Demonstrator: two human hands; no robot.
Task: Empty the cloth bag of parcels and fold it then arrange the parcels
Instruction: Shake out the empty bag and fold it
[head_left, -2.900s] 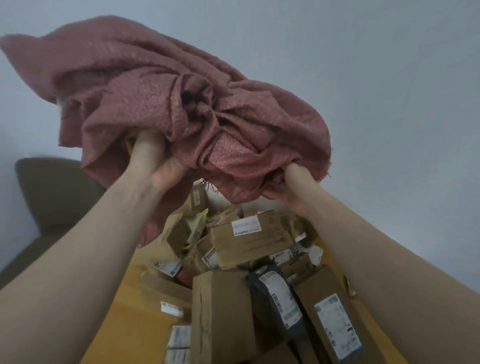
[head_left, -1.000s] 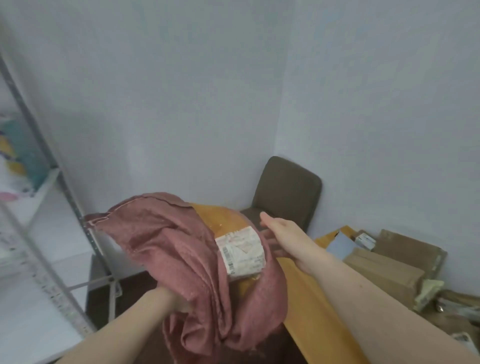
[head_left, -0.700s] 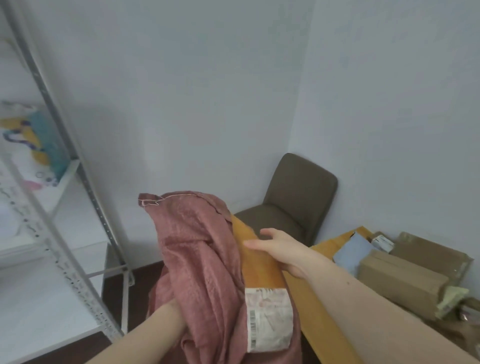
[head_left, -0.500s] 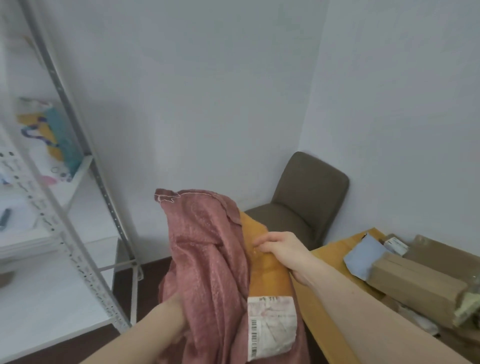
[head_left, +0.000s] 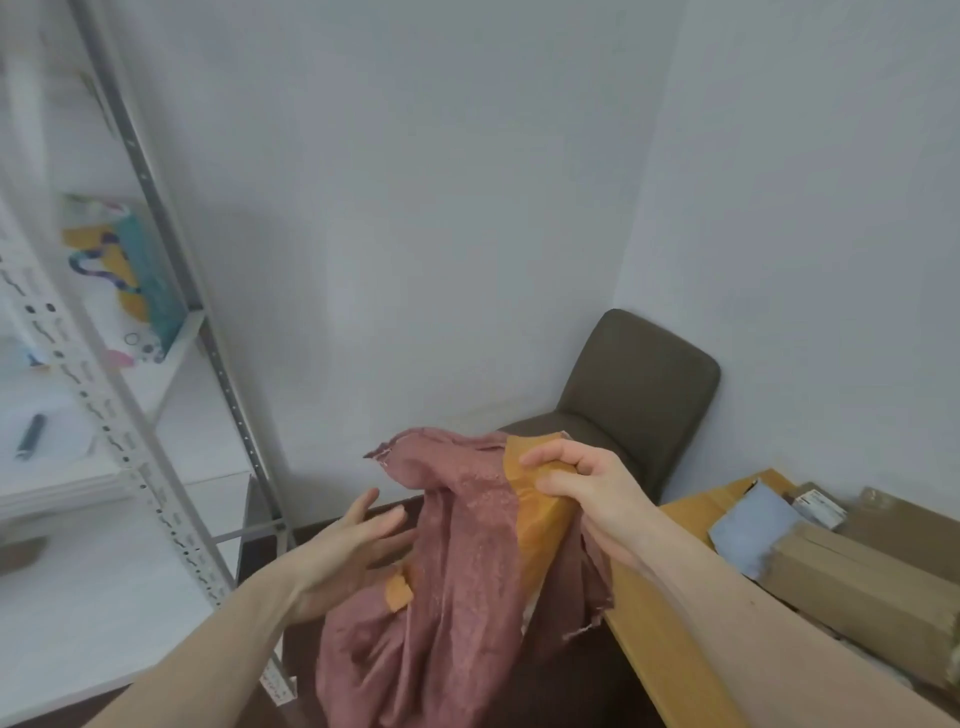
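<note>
Pinched in the right hand (head_left: 587, 480), an orange parcel (head_left: 537, 525) stuck up out of the pink cloth bag (head_left: 457, 587), which drooped below that grip, off the desk (head_left: 660, 649) edge. Her left hand (head_left: 348, 551) hung loose and empty just beside the bag's left folds, fingers spread. More parcels (head_left: 852, 577) lay on the desk to the right, near a brown chair (head_left: 634, 395).

You have one head-worn wide view, looking forward and down from close above your hands; it faces the far room corner, shelving rack (head_left: 156, 395) left, wooden table (head_left: 670, 649) right
</note>
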